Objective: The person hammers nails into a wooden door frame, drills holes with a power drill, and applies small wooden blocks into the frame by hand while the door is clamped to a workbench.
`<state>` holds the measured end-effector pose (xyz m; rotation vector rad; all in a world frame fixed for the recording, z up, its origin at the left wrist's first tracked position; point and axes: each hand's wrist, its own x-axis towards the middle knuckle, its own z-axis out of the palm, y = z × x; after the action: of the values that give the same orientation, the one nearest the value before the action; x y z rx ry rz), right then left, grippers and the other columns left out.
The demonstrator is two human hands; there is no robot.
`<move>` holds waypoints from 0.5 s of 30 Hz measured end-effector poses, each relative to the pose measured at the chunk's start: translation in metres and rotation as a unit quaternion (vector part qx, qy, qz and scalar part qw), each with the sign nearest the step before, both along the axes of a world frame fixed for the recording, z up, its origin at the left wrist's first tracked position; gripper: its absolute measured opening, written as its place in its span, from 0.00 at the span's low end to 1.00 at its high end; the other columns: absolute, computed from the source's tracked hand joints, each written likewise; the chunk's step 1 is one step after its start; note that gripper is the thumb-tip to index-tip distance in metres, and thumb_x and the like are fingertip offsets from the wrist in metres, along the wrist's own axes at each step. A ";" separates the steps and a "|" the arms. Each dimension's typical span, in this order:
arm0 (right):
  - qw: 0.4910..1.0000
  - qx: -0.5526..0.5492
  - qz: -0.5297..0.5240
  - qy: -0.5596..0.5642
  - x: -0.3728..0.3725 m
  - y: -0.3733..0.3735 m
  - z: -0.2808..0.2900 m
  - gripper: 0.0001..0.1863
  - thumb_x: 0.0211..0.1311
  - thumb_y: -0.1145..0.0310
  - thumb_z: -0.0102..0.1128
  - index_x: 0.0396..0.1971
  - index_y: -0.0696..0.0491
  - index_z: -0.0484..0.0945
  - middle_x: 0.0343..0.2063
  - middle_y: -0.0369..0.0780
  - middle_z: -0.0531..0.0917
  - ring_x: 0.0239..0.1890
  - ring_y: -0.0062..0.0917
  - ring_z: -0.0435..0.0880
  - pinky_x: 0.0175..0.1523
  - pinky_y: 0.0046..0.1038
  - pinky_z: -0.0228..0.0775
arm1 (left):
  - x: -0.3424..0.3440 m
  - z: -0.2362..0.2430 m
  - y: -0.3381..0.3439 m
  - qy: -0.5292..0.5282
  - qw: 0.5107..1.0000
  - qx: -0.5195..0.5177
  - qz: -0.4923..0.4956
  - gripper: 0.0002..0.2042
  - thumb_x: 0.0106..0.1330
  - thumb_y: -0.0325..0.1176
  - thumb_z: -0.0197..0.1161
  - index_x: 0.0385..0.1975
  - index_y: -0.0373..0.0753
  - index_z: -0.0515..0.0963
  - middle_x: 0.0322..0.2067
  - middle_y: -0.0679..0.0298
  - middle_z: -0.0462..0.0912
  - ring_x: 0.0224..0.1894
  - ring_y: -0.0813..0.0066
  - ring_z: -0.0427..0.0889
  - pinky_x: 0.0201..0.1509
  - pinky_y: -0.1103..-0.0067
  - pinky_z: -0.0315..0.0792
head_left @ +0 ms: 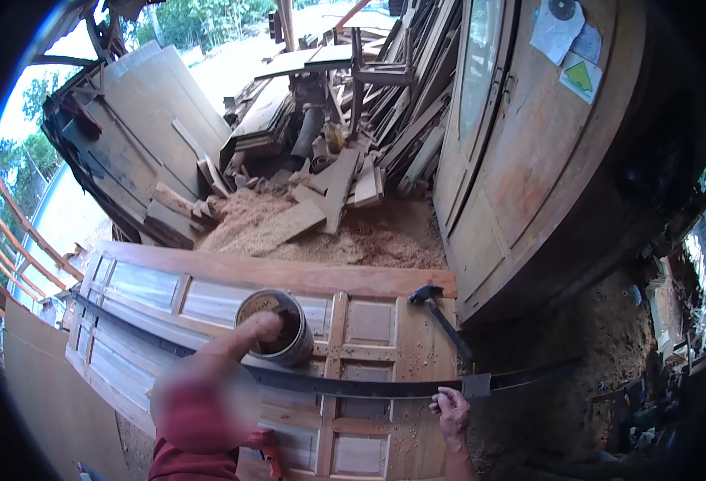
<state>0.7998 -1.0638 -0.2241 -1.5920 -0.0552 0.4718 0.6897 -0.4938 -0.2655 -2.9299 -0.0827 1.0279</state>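
Observation:
My left hand [266, 325], at the end of a red-sleeved arm, reaches into a round bucket [302, 338] standing on a panelled wooden door [361, 321]; its fingers are hidden inside. My right hand [451, 413] is raised at the lower right with fingertips pinched, on something too small to make out. Just above it, a long dark metal bar [385, 387] with a grey block [476, 385] crosses the door. A hammer [443, 317] lies near the door's right edge. A red power tool [269, 449] shows beside my left arm, partly hidden.
A tall wooden door [505, 160] stands at the right, pale boards [153, 128] lean at the back left, and stacked planks [401, 104] and offcuts lie over sawdust [257, 224] beyond the door being worked on. A plywood sheet [48, 377] is at the lower left.

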 end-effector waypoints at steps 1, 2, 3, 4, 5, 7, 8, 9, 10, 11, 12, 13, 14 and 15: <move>0.999 0.037 -0.003 0.016 0.004 0.008 0.000 0.10 0.71 0.73 0.57 0.48 0.60 0.79 0.33 0.40 0.84 0.28 0.20 0.83 0.34 0.22 0.78 | -0.008 0.001 0.012 -0.052 0.996 -0.011 0.075 0.12 0.58 0.42 0.65 0.30 0.40 0.87 0.35 0.51 0.87 0.38 0.52 0.86 0.44 0.64 0.80; 0.998 0.034 -0.034 0.037 0.001 -0.010 0.002 0.10 0.71 0.73 0.57 0.48 0.59 0.80 0.33 0.39 0.84 0.29 0.19 0.83 0.34 0.21 0.77 | 0.032 0.034 -0.033 -0.152 0.981 -0.049 0.107 0.13 0.58 0.44 0.66 0.31 0.40 0.87 0.32 0.50 0.86 0.36 0.49 0.85 0.42 0.61 0.78; 0.998 0.039 -0.027 0.036 0.002 -0.004 0.004 0.10 0.71 0.73 0.57 0.48 0.59 0.80 0.33 0.39 0.84 0.29 0.19 0.83 0.34 0.21 0.77 | 0.032 0.062 -0.026 -0.179 0.970 -0.106 0.123 0.14 0.57 0.44 0.68 0.32 0.40 0.87 0.31 0.50 0.86 0.35 0.51 0.84 0.41 0.62 0.78; 0.998 0.043 -0.021 0.034 0.006 0.003 0.007 0.11 0.71 0.73 0.56 0.49 0.60 0.79 0.33 0.39 0.83 0.29 0.19 0.82 0.35 0.21 0.77 | 0.033 0.086 -0.021 -0.201 0.956 -0.167 0.135 0.15 0.55 0.44 0.71 0.32 0.39 0.86 0.31 0.51 0.86 0.34 0.52 0.84 0.40 0.62 0.77; 0.999 0.029 -0.002 0.018 0.006 0.011 0.014 0.11 0.72 0.73 0.56 0.49 0.60 0.79 0.33 0.39 0.83 0.29 0.20 0.82 0.34 0.22 0.77 | 0.027 0.108 -0.015 -0.169 0.935 -0.225 0.214 0.08 0.59 0.36 0.69 0.31 0.38 0.83 0.28 0.60 0.85 0.30 0.64 0.82 0.35 0.70 0.75; 1.000 -0.005 0.015 -0.002 0.003 0.006 0.017 0.11 0.72 0.73 0.55 0.49 0.61 0.79 0.33 0.39 0.83 0.28 0.20 0.82 0.33 0.22 0.77 | 0.030 0.147 -0.019 -0.131 0.848 -0.363 0.363 0.05 0.63 0.28 0.68 0.35 0.38 0.80 0.25 0.67 0.83 0.26 0.78 0.81 0.29 0.79 0.73; 1.000 -0.011 0.007 0.003 0.000 0.001 0.018 0.11 0.72 0.73 0.55 0.49 0.60 0.79 0.33 0.39 0.84 0.29 0.20 0.82 0.33 0.22 0.77 | 0.027 0.153 -0.024 -0.123 0.782 -0.434 0.431 0.08 0.63 0.27 0.69 0.40 0.38 0.79 0.25 0.67 0.83 0.27 0.79 0.81 0.30 0.81 0.73; 1.000 -0.003 0.004 0.004 0.001 0.007 0.017 0.11 0.72 0.72 0.55 0.49 0.60 0.79 0.33 0.39 0.84 0.29 0.20 0.82 0.33 0.22 0.77 | 0.015 0.153 -0.018 -0.126 0.778 -0.433 0.438 0.08 0.63 0.27 0.69 0.40 0.38 0.79 0.25 0.67 0.83 0.27 0.79 0.81 0.30 0.81 0.73; 1.000 -0.004 0.013 0.008 -0.004 0.008 0.016 0.11 0.72 0.72 0.55 0.49 0.60 0.79 0.33 0.39 0.84 0.29 0.20 0.82 0.33 0.22 0.77 | -0.002 0.154 -0.015 -0.147 0.711 -0.527 0.442 0.12 0.63 0.27 0.69 0.45 0.38 0.78 0.27 0.67 0.83 0.27 0.80 0.81 0.30 0.83 0.73; 1.000 -0.004 0.014 0.017 -0.008 0.008 0.016 0.12 0.72 0.72 0.55 0.49 0.60 0.80 0.33 0.39 0.84 0.29 0.19 0.82 0.33 0.22 0.77 | -0.017 0.154 -0.013 -0.168 0.635 -0.613 0.438 0.16 0.64 0.27 0.69 0.51 0.38 0.77 0.28 0.66 0.83 0.28 0.81 0.81 0.30 0.85 0.73; 1.000 -0.005 0.015 0.026 -0.012 0.010 0.016 0.12 0.72 0.72 0.55 0.49 0.60 0.80 0.34 0.39 0.84 0.29 0.19 0.82 0.33 0.22 0.77 | -0.027 0.153 -0.014 -0.171 0.632 -0.611 0.444 0.16 0.64 0.27 0.69 0.51 0.38 0.77 0.28 0.66 0.83 0.28 0.81 0.81 0.30 0.85 0.73; 0.999 -0.010 0.019 0.028 -0.016 0.010 0.016 0.12 0.72 0.72 0.55 0.49 0.60 0.80 0.34 0.39 0.84 0.29 0.19 0.82 0.33 0.22 0.77 | -0.031 0.150 -0.024 -0.190 0.582 -0.631 0.477 0.17 0.63 0.26 0.69 0.51 0.36 0.77 0.30 0.65 0.83 0.28 0.81 0.82 0.29 0.85 0.73; 0.999 -0.001 0.017 0.032 -0.020 0.011 0.017 0.12 0.72 0.72 0.56 0.49 0.60 0.80 0.34 0.40 0.84 0.29 0.20 0.82 0.34 0.22 0.77 | -0.037 0.152 -0.030 -0.210 0.531 -0.646 0.507 0.17 0.63 0.26 0.68 0.52 0.35 0.77 0.32 0.64 0.83 0.29 0.80 0.82 0.29 0.85 0.73; 0.999 0.007 0.014 0.036 -0.025 0.012 0.019 0.12 0.71 0.72 0.56 0.50 0.60 0.79 0.34 0.40 0.84 0.29 0.20 0.82 0.35 0.22 0.77 | -0.044 0.154 -0.033 -0.194 0.535 -0.661 0.489 0.16 0.65 0.28 0.69 0.53 0.38 0.78 0.37 0.67 0.84 0.32 0.81 0.83 0.33 0.87 0.75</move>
<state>0.7749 -1.0520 -0.2055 -1.5611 -0.0260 0.5506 0.6454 -0.5267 -0.1114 -4.4845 -2.0524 0.1646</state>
